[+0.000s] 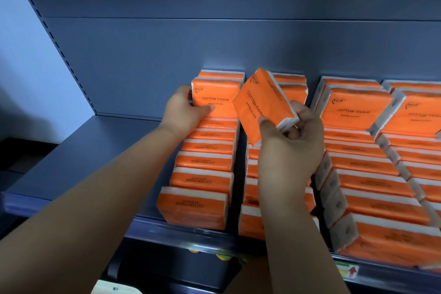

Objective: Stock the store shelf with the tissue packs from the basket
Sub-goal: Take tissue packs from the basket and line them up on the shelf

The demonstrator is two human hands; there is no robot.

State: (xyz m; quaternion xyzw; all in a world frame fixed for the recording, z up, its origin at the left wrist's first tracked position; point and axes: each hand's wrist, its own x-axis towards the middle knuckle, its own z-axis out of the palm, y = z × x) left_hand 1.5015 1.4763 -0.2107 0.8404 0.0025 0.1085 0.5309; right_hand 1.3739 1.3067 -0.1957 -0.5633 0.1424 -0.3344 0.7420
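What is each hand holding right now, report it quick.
Left hand: grips the standing pack in the left row.
Right hand: holds a tilted pack.

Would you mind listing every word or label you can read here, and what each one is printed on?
"COTTON TISSUE": front of the leaning pack gripped by the left hand.
"COTTON TISSUE": tilted pack held by the right hand.
"COTTON TISSUE", upside down: top edges of the left row.
"COTTON TISSUE": flat pack further right.
Unreadable: the small print and logos near those words; the blurred shelf-edge tag.
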